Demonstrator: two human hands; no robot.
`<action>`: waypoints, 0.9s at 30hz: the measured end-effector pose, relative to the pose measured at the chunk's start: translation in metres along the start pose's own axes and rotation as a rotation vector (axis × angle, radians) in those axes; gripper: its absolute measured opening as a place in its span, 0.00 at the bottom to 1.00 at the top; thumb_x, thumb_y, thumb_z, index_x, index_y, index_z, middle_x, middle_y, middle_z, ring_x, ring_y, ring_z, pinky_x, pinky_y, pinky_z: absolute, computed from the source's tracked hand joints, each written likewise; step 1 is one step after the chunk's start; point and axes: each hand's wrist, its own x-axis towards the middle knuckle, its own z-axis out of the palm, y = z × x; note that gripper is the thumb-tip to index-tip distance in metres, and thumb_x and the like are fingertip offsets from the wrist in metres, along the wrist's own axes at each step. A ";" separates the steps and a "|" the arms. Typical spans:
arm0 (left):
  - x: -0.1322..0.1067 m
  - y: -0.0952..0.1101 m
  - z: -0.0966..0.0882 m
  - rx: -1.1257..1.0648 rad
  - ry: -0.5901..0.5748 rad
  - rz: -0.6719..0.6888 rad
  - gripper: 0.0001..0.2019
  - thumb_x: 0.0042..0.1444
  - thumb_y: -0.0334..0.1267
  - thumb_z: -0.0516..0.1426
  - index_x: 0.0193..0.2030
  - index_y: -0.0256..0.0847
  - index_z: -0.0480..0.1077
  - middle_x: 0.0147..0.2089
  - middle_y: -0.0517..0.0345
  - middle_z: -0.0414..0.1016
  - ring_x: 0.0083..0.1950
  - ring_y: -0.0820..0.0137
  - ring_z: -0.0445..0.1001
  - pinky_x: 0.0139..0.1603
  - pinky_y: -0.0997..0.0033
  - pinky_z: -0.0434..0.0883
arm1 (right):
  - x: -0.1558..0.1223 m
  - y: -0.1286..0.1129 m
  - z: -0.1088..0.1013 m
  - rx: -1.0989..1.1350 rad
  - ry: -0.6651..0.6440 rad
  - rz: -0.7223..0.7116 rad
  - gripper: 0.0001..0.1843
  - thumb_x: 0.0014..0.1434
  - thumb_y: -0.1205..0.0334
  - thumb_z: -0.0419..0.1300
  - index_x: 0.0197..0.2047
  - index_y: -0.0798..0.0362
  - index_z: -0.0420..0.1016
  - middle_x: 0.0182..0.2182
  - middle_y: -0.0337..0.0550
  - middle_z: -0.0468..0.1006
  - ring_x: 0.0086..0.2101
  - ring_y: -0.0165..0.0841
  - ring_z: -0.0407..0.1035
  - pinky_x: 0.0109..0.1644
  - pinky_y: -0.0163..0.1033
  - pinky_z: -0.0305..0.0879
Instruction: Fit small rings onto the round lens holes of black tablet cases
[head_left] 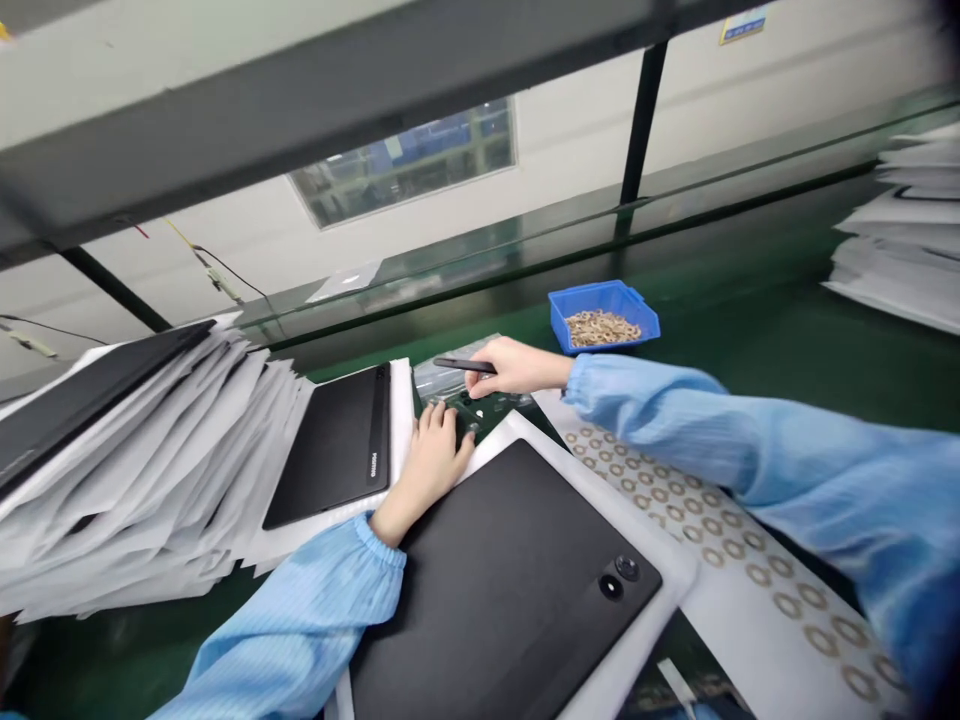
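In the head view, the right hand (510, 366) grips a slim, dark, stick-like tool (454, 364) between its fingers, over glossy clear plastic (433, 380) on the smooth green table (735, 330). The left hand (431, 458) has its fingers spread and slightly bent, at the plastic's near edge. Just beside it lies a flat, matt-black tablet (480, 580) with rounded corners, on soft white wrapping (679, 570). Tan rings (712, 557) dot a pale sheet (739, 610); a blue plastic tray (651, 322) holds small tan pieces (600, 328).

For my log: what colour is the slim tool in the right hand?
The slim tool is black, seen best in the head view.
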 end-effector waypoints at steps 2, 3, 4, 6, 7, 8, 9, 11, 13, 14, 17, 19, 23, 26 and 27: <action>0.002 0.001 -0.004 -0.034 0.020 0.010 0.17 0.58 0.38 0.56 0.53 0.36 0.63 0.59 0.47 0.59 0.59 0.55 0.60 0.55 0.46 0.61 | -0.048 -0.015 -0.008 0.065 -0.036 0.070 0.07 0.49 0.63 0.62 0.29 0.59 0.77 0.22 0.37 0.73 0.24 0.27 0.65 0.28 0.31 0.57; 0.002 0.003 -0.007 -0.061 0.034 0.018 0.16 0.58 0.36 0.56 0.52 0.34 0.63 0.60 0.44 0.57 0.61 0.52 0.56 0.57 0.44 0.58 | -0.075 -0.022 -0.008 0.177 -0.072 0.136 0.08 0.48 0.61 0.62 0.28 0.59 0.76 0.21 0.37 0.72 0.23 0.26 0.63 0.27 0.30 0.56; 0.002 0.007 -0.011 -0.095 0.051 0.031 0.16 0.57 0.34 0.55 0.51 0.32 0.63 0.60 0.39 0.54 0.63 0.49 0.52 0.59 0.43 0.55 | -0.101 -0.028 -0.006 0.272 -0.118 0.225 0.10 0.47 0.59 0.63 0.28 0.59 0.76 0.18 0.35 0.70 0.20 0.24 0.59 0.24 0.30 0.53; -0.001 0.022 -0.022 -0.175 0.074 0.080 0.15 0.58 0.33 0.52 0.51 0.30 0.62 0.61 0.35 0.50 0.64 0.47 0.47 0.61 0.42 0.50 | -0.148 -0.039 0.004 0.465 -0.165 0.433 0.13 0.47 0.55 0.63 0.30 0.59 0.75 0.15 0.33 0.65 0.16 0.22 0.53 0.20 0.30 0.48; -0.006 0.033 -0.028 -0.219 0.071 0.124 0.14 0.58 0.34 0.51 0.50 0.31 0.62 0.61 0.36 0.50 0.65 0.49 0.46 0.61 0.43 0.50 | -0.167 -0.043 0.012 0.523 -0.163 0.500 0.14 0.47 0.54 0.63 0.29 0.59 0.75 0.15 0.33 0.64 0.16 0.22 0.51 0.20 0.30 0.47; -0.012 0.044 -0.033 -0.262 0.051 0.185 0.12 0.58 0.34 0.50 0.49 0.34 0.63 0.60 0.40 0.52 0.65 0.52 0.48 0.62 0.46 0.51 | -0.181 -0.046 0.020 0.563 -0.127 0.557 0.13 0.48 0.55 0.63 0.29 0.59 0.74 0.15 0.33 0.63 0.17 0.22 0.51 0.20 0.30 0.46; -0.019 0.055 -0.039 -0.304 0.017 0.253 0.11 0.58 0.35 0.50 0.48 0.36 0.63 0.59 0.43 0.54 0.64 0.55 0.49 0.63 0.50 0.53 | -0.191 -0.048 0.028 0.585 -0.077 0.599 0.12 0.48 0.56 0.63 0.28 0.59 0.74 0.16 0.33 0.63 0.17 0.22 0.51 0.20 0.30 0.46; -0.033 0.076 -0.046 -0.374 -0.095 0.397 0.11 0.58 0.34 0.50 0.48 0.38 0.63 0.59 0.46 0.56 0.64 0.58 0.51 0.62 0.53 0.55 | -0.200 -0.049 0.042 0.599 0.039 0.660 0.10 0.48 0.59 0.63 0.27 0.58 0.74 0.16 0.33 0.62 0.18 0.22 0.51 0.21 0.30 0.47; -0.043 0.089 -0.048 -0.429 -0.220 0.496 0.13 0.58 0.33 0.49 0.50 0.38 0.62 0.59 0.45 0.57 0.63 0.58 0.52 0.61 0.50 0.56 | -0.200 -0.050 0.050 0.609 0.126 0.702 0.08 0.47 0.60 0.62 0.26 0.57 0.74 0.15 0.32 0.59 0.18 0.22 0.49 0.21 0.30 0.46; -0.046 0.092 -0.048 -0.452 -0.261 0.515 0.14 0.58 0.32 0.49 0.51 0.38 0.61 0.58 0.45 0.57 0.62 0.57 0.53 0.61 0.49 0.56 | -0.198 -0.051 0.053 0.615 0.156 0.713 0.07 0.46 0.61 0.62 0.26 0.57 0.74 0.15 0.31 0.57 0.18 0.22 0.48 0.21 0.30 0.46; -0.046 0.091 -0.046 -0.490 -0.283 0.494 0.14 0.59 0.32 0.49 0.52 0.38 0.61 0.58 0.45 0.58 0.60 0.59 0.55 0.59 0.51 0.59 | -0.193 -0.058 0.056 0.613 0.230 0.740 0.06 0.45 0.62 0.61 0.24 0.57 0.73 0.13 0.29 0.54 0.17 0.22 0.46 0.20 0.31 0.45; -0.044 0.088 -0.046 -0.487 -0.277 0.490 0.14 0.59 0.31 0.49 0.52 0.38 0.61 0.57 0.46 0.59 0.60 0.59 0.55 0.58 0.52 0.59 | -0.191 -0.063 0.056 0.593 0.264 0.762 0.06 0.45 0.62 0.61 0.23 0.56 0.72 0.13 0.29 0.52 0.17 0.22 0.46 0.19 0.31 0.46; -0.042 0.087 -0.046 -0.468 -0.273 0.496 0.14 0.59 0.31 0.49 0.52 0.38 0.61 0.57 0.47 0.59 0.60 0.59 0.55 0.59 0.53 0.58 | -0.191 -0.070 0.060 0.519 0.309 0.782 0.04 0.46 0.64 0.60 0.23 0.55 0.70 0.13 0.29 0.54 0.17 0.22 0.48 0.20 0.30 0.51; -0.043 0.089 -0.047 -0.455 -0.275 0.500 0.14 0.59 0.31 0.49 0.52 0.38 0.61 0.57 0.47 0.59 0.60 0.58 0.54 0.59 0.52 0.58 | -0.193 -0.071 0.065 0.462 0.325 0.735 0.04 0.49 0.65 0.59 0.25 0.55 0.69 0.15 0.31 0.59 0.17 0.23 0.53 0.21 0.30 0.53; -0.043 0.089 -0.046 -0.450 -0.276 0.501 0.13 0.59 0.31 0.48 0.52 0.38 0.61 0.57 0.47 0.59 0.60 0.58 0.54 0.59 0.52 0.58 | -0.195 -0.071 0.067 0.431 0.327 0.701 0.04 0.51 0.65 0.58 0.25 0.54 0.69 0.16 0.32 0.60 0.18 0.23 0.55 0.21 0.30 0.54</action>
